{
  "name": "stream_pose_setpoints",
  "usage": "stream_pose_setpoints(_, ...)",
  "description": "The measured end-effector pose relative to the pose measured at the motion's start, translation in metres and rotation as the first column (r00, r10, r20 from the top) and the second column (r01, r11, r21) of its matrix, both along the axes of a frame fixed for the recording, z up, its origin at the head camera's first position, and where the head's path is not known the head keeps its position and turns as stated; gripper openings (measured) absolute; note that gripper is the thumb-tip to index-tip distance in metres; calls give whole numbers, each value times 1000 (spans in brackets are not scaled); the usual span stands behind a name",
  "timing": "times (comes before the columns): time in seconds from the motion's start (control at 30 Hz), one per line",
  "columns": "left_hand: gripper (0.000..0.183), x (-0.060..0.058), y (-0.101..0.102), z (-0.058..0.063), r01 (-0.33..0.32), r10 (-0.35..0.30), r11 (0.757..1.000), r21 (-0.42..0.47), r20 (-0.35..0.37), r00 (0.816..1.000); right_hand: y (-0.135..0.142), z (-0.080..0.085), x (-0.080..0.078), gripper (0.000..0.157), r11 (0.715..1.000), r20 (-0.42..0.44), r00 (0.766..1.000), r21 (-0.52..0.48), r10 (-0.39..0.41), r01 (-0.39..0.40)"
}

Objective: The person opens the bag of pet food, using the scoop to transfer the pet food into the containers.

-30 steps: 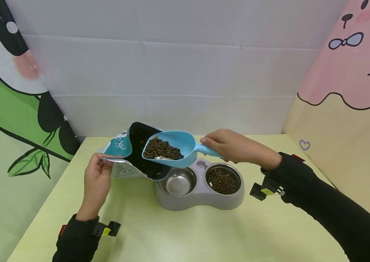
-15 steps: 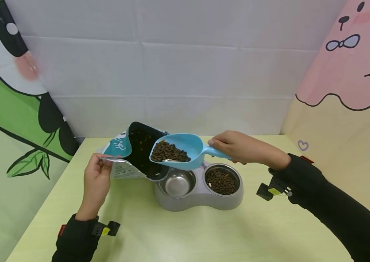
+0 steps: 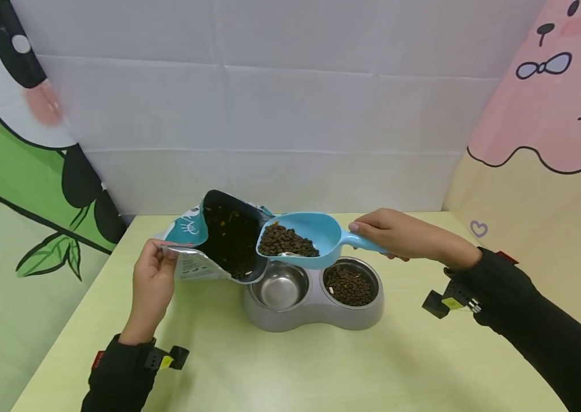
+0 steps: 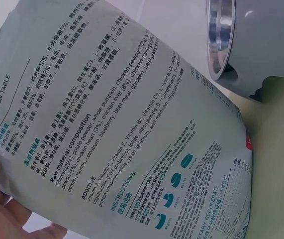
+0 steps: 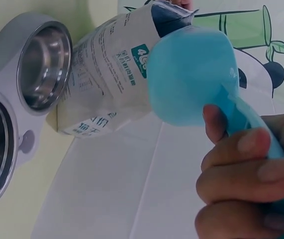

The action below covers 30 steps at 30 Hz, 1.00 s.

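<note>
My left hand [image 3: 152,281] pinches the edge of an open pet food bag [image 3: 189,229], its dark mouth tilted to the right with kibble inside. In the left wrist view the printed back of the bag fills most of the picture. My right hand [image 3: 398,233] grips the handle of a blue scoop [image 3: 323,232], fingers wrapped round it in the right wrist view. Brown kibble [image 3: 286,240] lies in the scoop, which is level at the bag's right rim. Below stands a grey double bowl feeder [image 3: 316,313]; its left steel bowl [image 3: 280,289] is bare, its right one holds kibble [image 3: 348,285].
The feeder rests on a pale yellow-green table [image 3: 290,372]. A white cloth wall [image 3: 290,114] rises behind it, with a panda print [image 3: 43,103] on the left and a pink animal print [image 3: 542,114] on the right.
My right hand has drawn the loaded scoop to the right, out of the bag's mouth to its rim. My left hand and the bag have hardly moved.
</note>
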State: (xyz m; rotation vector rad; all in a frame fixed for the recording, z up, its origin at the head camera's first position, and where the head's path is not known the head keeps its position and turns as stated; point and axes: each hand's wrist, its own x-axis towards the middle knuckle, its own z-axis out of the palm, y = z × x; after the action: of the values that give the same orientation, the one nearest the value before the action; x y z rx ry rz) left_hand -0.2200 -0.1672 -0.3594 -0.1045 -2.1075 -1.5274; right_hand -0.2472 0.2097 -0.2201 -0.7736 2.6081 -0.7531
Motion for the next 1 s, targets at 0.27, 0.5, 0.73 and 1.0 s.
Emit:
stream_pose_setpoints(0.27, 15, 0, -1, 0, -13, 13, 1000, -9, -5, 1000, 19, -2, -2, 30, 1000, 13, 1000, -9, 12, -12)
stream_pose_setpoints(0.5, 14, 0, 0, 0, -7, 7, 1000, -11, 3, 1000, 39, -7, -4, 26, 1000, 20, 1000, -3, -7, 7)
stream_pose_setpoints(0.73, 15, -1, 0, 0, -6, 6, 1000, 1, 14, 1000, 51, -18, -11, 26, 999, 28, 999, 4, -38, 38)
stream_pose_setpoints(1.0, 14, -1, -1, 1, -7, 7, 1000, -5, 6, 1000, 58, -39, -29, 27, 1000, 42, 999, -8, -9, 9)
